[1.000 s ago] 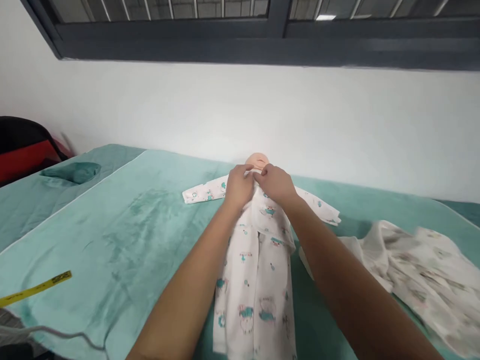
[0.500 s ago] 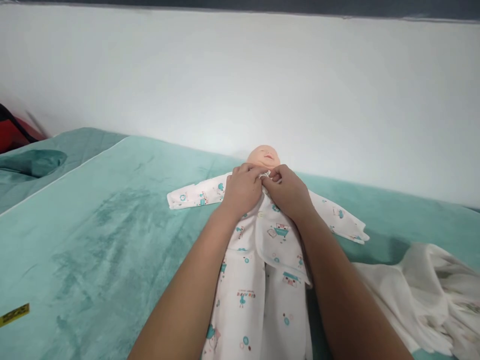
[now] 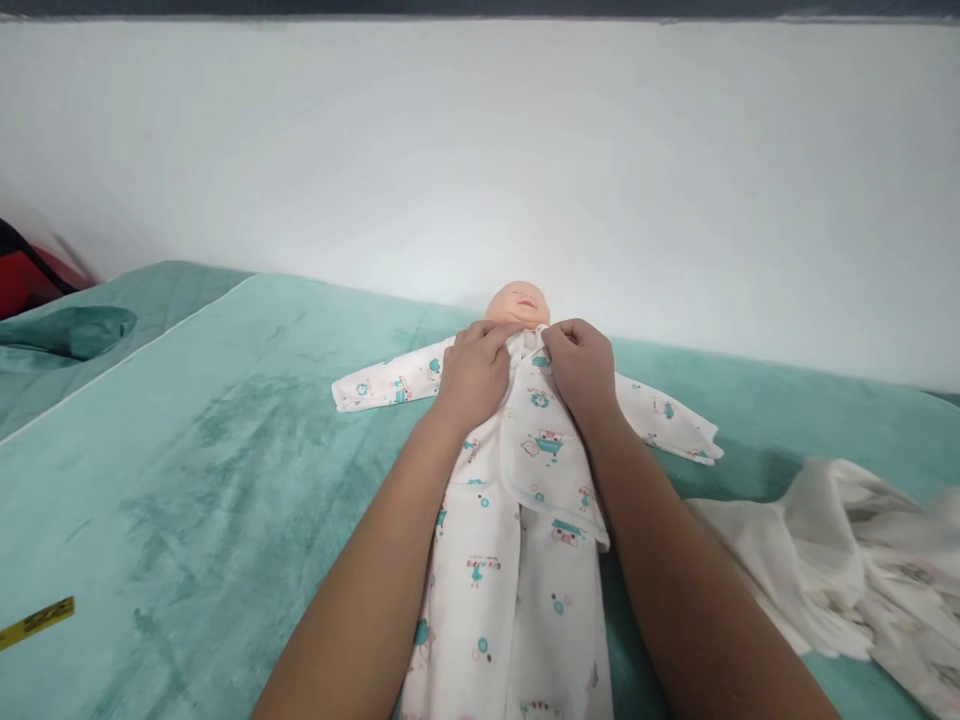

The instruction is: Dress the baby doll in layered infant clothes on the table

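A baby doll lies on its back, dressed in a white printed baby shirt with teal and pink figures. Its sleeves stretch out to both sides. Matching white pants cover the legs, with the shirt's front flap lying over their top. At the neckline, my left hand has its fingers bent over the collar on the left, the tips partly hidden. Across from it, my right hand pinches the collar edge on the right between thumb and fingers. A small snap shows on the front opening below.
Crumpled white printed cloth lies at the right. A yellow tape strip is at the left edge of the teal bed cover. Behind the doll rises a white wall. Something red stands at far left.
My hands have drawn slightly apart at the collar, the right one moving rightward, so more of the neckline shows. The whole view has shifted a little.
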A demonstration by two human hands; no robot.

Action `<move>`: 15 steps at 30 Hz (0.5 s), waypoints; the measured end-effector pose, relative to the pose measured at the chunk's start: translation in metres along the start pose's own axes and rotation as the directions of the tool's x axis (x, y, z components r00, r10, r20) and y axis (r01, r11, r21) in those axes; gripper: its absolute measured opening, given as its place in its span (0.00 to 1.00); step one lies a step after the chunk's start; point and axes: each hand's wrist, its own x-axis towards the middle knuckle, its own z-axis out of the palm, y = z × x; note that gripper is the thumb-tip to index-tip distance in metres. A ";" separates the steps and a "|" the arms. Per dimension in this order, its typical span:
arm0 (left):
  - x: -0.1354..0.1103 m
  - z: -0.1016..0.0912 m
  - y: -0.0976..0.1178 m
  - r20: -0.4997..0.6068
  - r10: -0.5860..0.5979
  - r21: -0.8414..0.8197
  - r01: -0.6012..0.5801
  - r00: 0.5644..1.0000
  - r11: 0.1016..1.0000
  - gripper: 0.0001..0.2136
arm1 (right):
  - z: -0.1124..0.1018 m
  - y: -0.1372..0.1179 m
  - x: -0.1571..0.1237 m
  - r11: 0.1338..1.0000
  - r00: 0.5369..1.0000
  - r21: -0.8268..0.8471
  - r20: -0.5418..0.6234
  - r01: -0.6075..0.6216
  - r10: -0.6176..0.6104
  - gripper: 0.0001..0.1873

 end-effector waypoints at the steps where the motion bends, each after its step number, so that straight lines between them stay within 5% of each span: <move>1: -0.005 0.000 -0.001 -0.025 0.013 -0.039 -0.014 1.000 0.999 0.21 | -0.002 -0.001 -0.006 1.000 1.000 0.008 -0.022 -0.005 0.005 0.06; 5: -0.031 -0.003 -0.004 -0.078 0.067 -0.147 -0.078 0.995 0.986 0.15 | -0.012 -0.005 -0.044 1.000 0.997 0.002 -0.073 0.026 -0.026 0.06; 9: -0.050 -0.007 -0.005 -0.075 0.107 -0.146 -0.117 0.991 0.982 0.16 | -0.020 -0.011 -0.081 0.966 0.976 -0.161 0.109 0.204 -0.188 0.12; 15: -0.051 -0.008 -0.004 -0.043 0.115 -0.135 -0.120 0.992 0.984 0.18 | -0.018 -0.017 -0.082 0.906 0.964 -0.339 0.170 0.253 -0.206 0.06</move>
